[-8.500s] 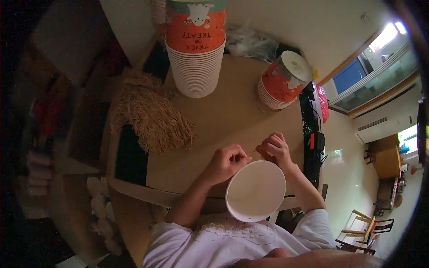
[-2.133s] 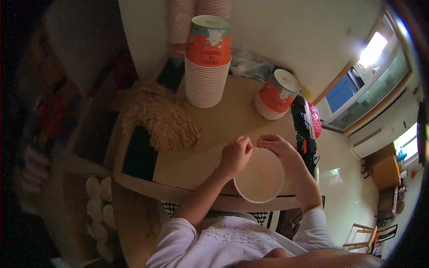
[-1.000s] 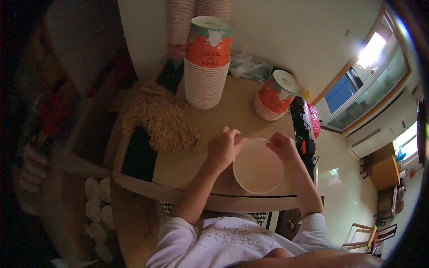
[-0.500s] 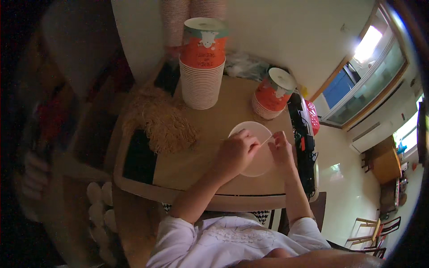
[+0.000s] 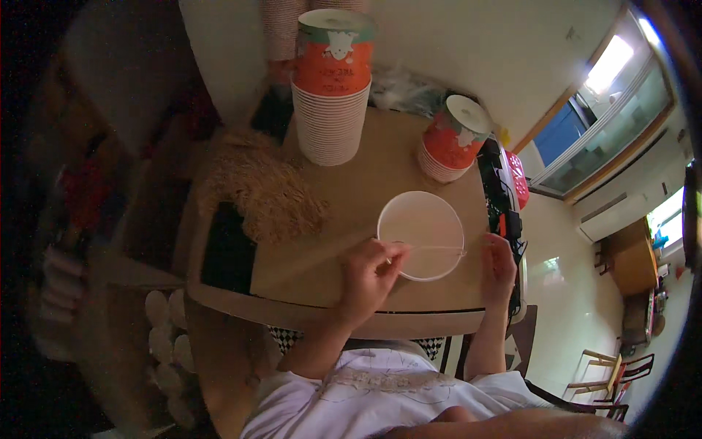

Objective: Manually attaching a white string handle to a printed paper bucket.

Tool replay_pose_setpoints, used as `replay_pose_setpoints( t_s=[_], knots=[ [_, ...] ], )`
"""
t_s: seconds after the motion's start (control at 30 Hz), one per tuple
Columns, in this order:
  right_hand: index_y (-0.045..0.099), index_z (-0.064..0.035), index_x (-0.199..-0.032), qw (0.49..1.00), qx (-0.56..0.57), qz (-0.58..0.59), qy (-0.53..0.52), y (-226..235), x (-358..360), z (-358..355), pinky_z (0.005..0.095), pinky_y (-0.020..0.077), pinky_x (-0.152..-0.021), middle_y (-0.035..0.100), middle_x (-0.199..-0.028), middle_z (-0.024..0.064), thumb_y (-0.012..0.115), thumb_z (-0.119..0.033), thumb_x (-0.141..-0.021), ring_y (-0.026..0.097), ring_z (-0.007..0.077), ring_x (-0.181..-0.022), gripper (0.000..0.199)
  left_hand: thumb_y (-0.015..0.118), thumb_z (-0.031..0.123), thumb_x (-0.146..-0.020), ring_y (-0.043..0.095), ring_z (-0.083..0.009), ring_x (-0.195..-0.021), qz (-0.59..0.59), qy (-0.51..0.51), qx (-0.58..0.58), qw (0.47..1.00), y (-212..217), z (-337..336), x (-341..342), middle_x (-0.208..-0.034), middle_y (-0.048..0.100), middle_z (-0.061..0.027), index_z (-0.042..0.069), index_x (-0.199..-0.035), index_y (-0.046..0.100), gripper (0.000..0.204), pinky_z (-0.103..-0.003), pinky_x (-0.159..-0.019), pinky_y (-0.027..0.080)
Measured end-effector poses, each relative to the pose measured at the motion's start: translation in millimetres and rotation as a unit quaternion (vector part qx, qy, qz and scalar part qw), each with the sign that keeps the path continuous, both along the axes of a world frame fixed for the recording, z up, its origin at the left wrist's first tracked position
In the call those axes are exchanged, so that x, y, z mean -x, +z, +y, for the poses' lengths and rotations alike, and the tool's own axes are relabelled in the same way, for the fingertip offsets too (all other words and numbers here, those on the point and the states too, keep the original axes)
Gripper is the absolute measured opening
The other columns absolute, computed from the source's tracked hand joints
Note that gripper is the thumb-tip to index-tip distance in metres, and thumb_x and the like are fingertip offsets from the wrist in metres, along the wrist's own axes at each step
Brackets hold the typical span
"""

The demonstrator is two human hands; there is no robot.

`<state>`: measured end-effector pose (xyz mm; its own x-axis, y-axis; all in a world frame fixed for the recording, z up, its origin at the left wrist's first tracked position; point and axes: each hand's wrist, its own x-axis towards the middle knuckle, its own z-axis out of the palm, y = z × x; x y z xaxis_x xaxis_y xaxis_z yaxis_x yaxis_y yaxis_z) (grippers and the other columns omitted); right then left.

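Head view: white round lid (image 5: 420, 234) now lying flat on the table (image 5: 322, 271), no longer lifted toward the chest.
Left hand (image 5: 369, 274) is pinching a thin white strip (image 5: 431, 249) across the lid, its long axis running left-right; right hand (image 5: 499, 260) is resting at the table edge, fingers loosely curled, empty.

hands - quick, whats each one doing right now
Left hand: fingers pinched shut on the end of a thin white strip lying across the white bowl.
Right hand: resting on the table beside the bowl; grip cannot be told.
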<state>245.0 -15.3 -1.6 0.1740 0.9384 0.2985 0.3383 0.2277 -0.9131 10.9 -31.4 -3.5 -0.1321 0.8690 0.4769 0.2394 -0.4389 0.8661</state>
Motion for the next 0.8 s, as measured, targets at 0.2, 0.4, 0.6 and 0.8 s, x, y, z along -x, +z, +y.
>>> replay_pose_setpoints(
  t_s=[0.2, 0.4, 0.6, 0.8],
  knots=[
    [0.06, 0.0024, -0.081, 0.975, 0.039, -0.071, 0.207, 30, 26, -8, 0.0243, 0.0405, -0.069, 0.056, -0.078, 0.004, 0.053, -0.013, -0.088, 0.051, 0.0114, -0.077, 0.018, 0.067, 0.003, -0.068, 0.058, -0.0228, -0.081, 0.093, -0.097, -0.162, 0.978, 2, -12, -29, -0.091, 0.061, -0.0057, 0.006, -0.089, 0.061, 0.023, -0.033, -0.07, 0.049],
    [0.057, 0.002, -0.077, 0.911, 0.236, 0.053, 0.333, 26, 32, 7, 0.0214, 0.0382, -0.06, 0.053, -0.072, -0.0012, 0.051, -0.018, -0.089, 0.048, 0.0063, -0.068, 0.025, 0.066, 0.006, -0.067, 0.056, -0.02, -0.082, 0.177, -0.064, -0.155, 0.97, -1, -22, -29, -0.093, 0.057, -0.003, 0.007, -0.09, 0.06, 0.024, -0.032, -0.069, 0.049],
    [0.058, 0.0006, -0.077, 0.876, 0.283, 0.126, 0.368, 20, 41, 18, 0.0207, 0.0385, -0.06, 0.053, -0.073, -0.0002, 0.052, -0.015, -0.088, 0.048, 0.0069, -0.068, 0.02, 0.064, 0.009, -0.07, 0.054, -0.0199, -0.082, 0.252, -0.055, -0.161, 0.952, -4, -23, -29, -0.093, 0.057, -0.0027, 0.006, -0.089, 0.061, 0.019, -0.031, -0.069, 0.049],
    [0.059, -0.001, -0.084, 0.869, 0.289, 0.167, 0.364, 20, 37, 22, 0.0225, 0.0401, -0.067, 0.057, -0.077, -0.0003, 0.056, -0.017, -0.086, 0.051, 0.0086, -0.073, 0.017, 0.063, 0.009, -0.072, 0.054, -0.0177, -0.083, 0.249, -0.059, -0.164, 0.953, -6, -20, -32, -0.091, 0.058, -0.0025, 0.005, -0.088, 0.063, 0.017, -0.03, -0.069, 0.049]
  ],
)
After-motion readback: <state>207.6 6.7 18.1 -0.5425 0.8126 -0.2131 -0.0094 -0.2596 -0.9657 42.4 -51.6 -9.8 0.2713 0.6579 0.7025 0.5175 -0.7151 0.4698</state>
